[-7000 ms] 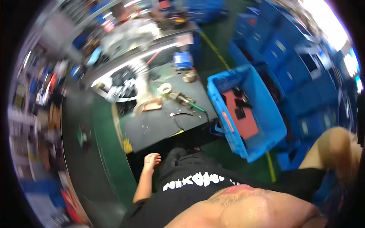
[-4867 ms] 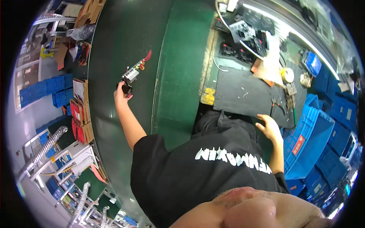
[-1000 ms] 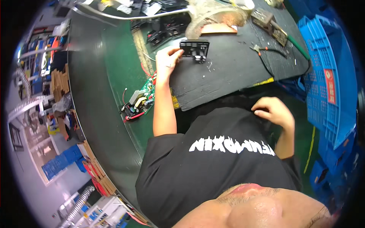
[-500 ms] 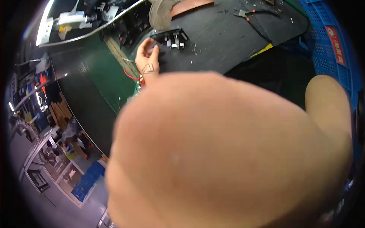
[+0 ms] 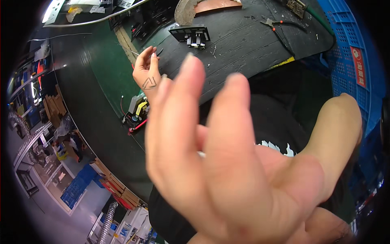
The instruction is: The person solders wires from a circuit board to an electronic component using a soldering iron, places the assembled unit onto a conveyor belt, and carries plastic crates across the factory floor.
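My right hand [image 5: 231,162] is very close to the camera and fills the lower middle, blurred. Its fingers are parted and bent, and I see nothing held in them. Beyond it, at the bench, my left hand [image 5: 147,71] has loosely curled fingers with a gap by the thumb; a drawn mark shows near the wrist. A small dark piece [image 5: 160,51] shows beside its fingertips; whether they touch it I cannot tell. To its right, apart from it, a black slotted plastic housing [image 5: 190,33] with white and metal parts stands on the black bench top [image 5: 239,44].
Orange-handled cutting pliers [image 5: 280,32] lie at the back right, beside a blue crate [image 5: 349,49]. Left of my right hand sits a small wired assembly [image 5: 136,112] with red and yellow parts. A copper-coloured strip [image 5: 217,5] lies at the far edge.
My right hand has turned, and its parted fingers now show instead of a blurred skin surface. My left hand has moved left, away from the black housing. The camera view has shifted slightly.
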Motion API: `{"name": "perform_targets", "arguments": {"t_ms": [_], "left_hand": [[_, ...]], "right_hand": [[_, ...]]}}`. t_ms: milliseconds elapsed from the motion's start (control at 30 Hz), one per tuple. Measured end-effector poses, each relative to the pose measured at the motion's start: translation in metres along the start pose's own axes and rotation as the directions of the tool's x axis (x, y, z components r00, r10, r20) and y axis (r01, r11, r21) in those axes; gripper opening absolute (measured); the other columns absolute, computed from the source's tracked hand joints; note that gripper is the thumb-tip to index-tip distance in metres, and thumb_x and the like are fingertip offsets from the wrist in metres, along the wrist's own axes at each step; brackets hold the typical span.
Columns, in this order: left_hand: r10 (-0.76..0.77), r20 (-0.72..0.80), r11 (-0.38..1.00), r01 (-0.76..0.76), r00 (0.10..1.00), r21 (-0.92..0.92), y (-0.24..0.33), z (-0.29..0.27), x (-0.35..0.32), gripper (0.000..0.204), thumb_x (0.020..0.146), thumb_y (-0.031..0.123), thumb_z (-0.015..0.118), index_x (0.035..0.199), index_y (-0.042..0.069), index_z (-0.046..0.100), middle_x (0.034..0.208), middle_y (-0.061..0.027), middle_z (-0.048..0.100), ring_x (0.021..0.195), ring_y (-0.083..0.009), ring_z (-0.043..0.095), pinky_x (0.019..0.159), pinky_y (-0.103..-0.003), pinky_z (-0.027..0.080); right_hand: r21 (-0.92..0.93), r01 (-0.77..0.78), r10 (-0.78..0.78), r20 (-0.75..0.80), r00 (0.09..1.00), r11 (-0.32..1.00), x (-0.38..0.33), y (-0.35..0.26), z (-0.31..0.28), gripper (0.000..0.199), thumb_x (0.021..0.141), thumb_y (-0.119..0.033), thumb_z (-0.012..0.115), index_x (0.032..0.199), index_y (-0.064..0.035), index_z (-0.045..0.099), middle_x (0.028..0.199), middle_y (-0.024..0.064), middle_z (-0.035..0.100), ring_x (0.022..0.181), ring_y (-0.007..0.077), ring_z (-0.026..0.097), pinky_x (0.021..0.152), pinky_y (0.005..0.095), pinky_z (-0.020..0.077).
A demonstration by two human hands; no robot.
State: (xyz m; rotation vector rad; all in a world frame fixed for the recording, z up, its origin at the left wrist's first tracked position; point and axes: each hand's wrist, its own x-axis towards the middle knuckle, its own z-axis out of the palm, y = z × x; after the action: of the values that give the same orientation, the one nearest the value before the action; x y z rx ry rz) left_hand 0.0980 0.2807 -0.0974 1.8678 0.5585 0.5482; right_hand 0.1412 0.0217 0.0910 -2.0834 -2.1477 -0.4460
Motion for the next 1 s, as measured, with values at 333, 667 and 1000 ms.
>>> {"name": "perform_targets", "arguments": {"t_ms": [333, 667, 1000], "left_hand": [[0.265, 0.038, 0.69, -0.217, 0.963, 0.691, 0.018, -0.053, 0.015, 0.019, 0.077, 0.001, 0.063, 0.094, 0.007, 0.068, 0.089, -0.0093, 0.066, 0.086, -0.0257, 0.06, 0.077, -0.035, 0.049], [0.207, 0.578, 0.498, -0.593, 0.789, 0.632, -0.008, -0.057, 0.057, 0.021, 0.066, 0.003, 0.07, 0.085, 0.009, 0.063, 0.091, -0.0069, 0.06, 0.09, -0.0282, 0.056, 0.08, -0.037, 0.047], [0.254, 0.506, 0.445, -0.564, 0.824, 0.695, -0.021, -0.06, 0.061, 0.016, 0.072, 0.006, 0.069, 0.085, 0.009, 0.06, 0.089, -0.0099, 0.059, 0.083, -0.03, 0.059, 0.073, -0.041, 0.044]], "right_hand": [[0.15, -0.685, 0.685, 0.057, 0.726, 0.713, -0.113, 0.039, 0.083, 0.018, 0.072, -0.014, 0.07, 0.085, -0.0058, 0.061, 0.085, 0.0063, 0.062, 0.079, 0.0238, 0.06, 0.067, 0.0342, 0.049], [0.112, -0.981, 0.985, 0.043, 0.166, 0.16, -0.214, 0.023, 0.076, 0.012, 0.084, -0.016, 0.064, 0.091, -0.0059, 0.067, 0.093, 0.0087, 0.066, 0.087, 0.0258, 0.063, 0.077, 0.0328, 0.0485], [0.881, -0.04, 0.874, 0.473, 0.11, -0.472, -0.259, 0.077, 0.145, 0.043, 0.098, -0.027, 0.043, 0.13, 0.0017, 0.048, 0.106, 0.0145, 0.064, 0.071, 0.008, 0.056, 0.052, 0.0166, 0.0417]]}}
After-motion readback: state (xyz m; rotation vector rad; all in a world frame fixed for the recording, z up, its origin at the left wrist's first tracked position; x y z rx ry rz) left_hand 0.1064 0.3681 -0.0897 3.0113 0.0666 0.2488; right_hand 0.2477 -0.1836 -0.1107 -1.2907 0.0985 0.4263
